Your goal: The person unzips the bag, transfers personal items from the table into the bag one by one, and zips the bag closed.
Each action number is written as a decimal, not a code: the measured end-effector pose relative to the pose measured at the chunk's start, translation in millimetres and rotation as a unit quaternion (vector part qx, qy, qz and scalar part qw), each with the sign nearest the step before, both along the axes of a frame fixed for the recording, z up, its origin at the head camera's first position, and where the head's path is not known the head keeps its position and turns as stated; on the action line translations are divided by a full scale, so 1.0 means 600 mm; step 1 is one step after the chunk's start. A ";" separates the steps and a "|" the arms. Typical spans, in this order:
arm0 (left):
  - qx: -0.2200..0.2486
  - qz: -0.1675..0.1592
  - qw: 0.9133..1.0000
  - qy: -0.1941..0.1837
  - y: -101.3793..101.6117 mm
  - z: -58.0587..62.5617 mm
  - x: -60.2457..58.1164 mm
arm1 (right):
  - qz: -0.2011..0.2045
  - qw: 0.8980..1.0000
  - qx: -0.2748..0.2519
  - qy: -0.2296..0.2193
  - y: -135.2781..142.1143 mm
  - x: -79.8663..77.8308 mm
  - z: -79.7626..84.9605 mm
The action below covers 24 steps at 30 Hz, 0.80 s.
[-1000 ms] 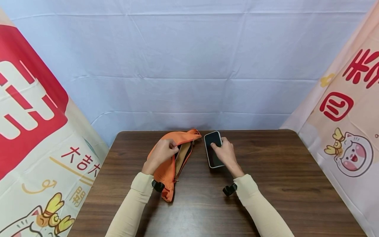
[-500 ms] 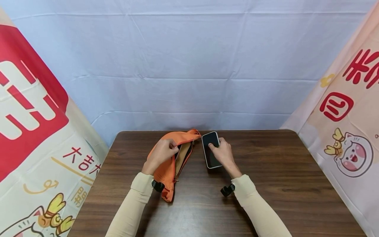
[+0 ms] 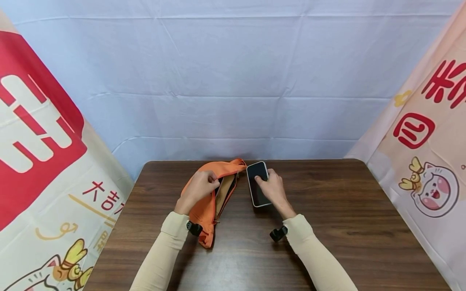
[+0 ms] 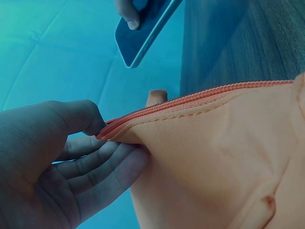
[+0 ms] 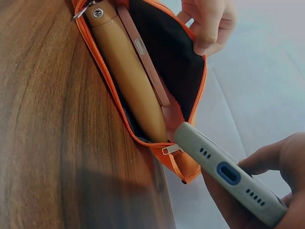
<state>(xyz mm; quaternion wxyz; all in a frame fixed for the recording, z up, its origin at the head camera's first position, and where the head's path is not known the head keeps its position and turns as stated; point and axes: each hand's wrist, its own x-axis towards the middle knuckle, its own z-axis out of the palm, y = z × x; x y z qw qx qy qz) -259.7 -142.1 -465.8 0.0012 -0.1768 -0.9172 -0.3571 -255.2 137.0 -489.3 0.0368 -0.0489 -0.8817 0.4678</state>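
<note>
An orange zippered bag (image 3: 204, 208) lies on the table with its zip undone. My left hand (image 3: 198, 188) pinches the zip edge of the bag between thumb and fingers, pulling that side up. In my right hand (image 3: 274, 189) is a smartphone (image 3: 256, 192) in a pale case, with the thumb on its dark screen. The phone is just right of the bag's opening; the right wrist view shows its charging port (image 5: 228, 173). Inside the bag lie a tan leather-like case (image 5: 128, 76) with a snap and a slim reddish-brown object (image 5: 145, 59) with an oblong slot.
The dark wood-grain table (image 3: 346, 226) extends around both hands. A pale cloth backdrop (image 3: 233, 81) hangs behind its far edge. Printed curtains stand at the left (image 3: 43, 133) and right (image 3: 429, 153). Metal zip pulls (image 5: 171, 149) sit at the bag's ends.
My right hand has moved slightly left with the phone, closer to the bag. The left hand and the bag have stayed in place.
</note>
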 end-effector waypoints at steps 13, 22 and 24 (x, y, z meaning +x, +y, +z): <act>-0.002 -0.001 1.000 0.006 0.000 0.001 0.002 | -0.004 1.000 -0.009 -0.001 -0.009 0.001 -0.007; -0.005 0.001 1.000 0.003 0.001 0.001 0.002 | -0.002 1.000 -0.016 -0.003 -0.013 0.004 -0.008; -0.007 0.001 1.000 0.005 0.001 0.001 0.001 | 0.000 1.000 -0.017 -0.006 -0.014 0.005 -0.009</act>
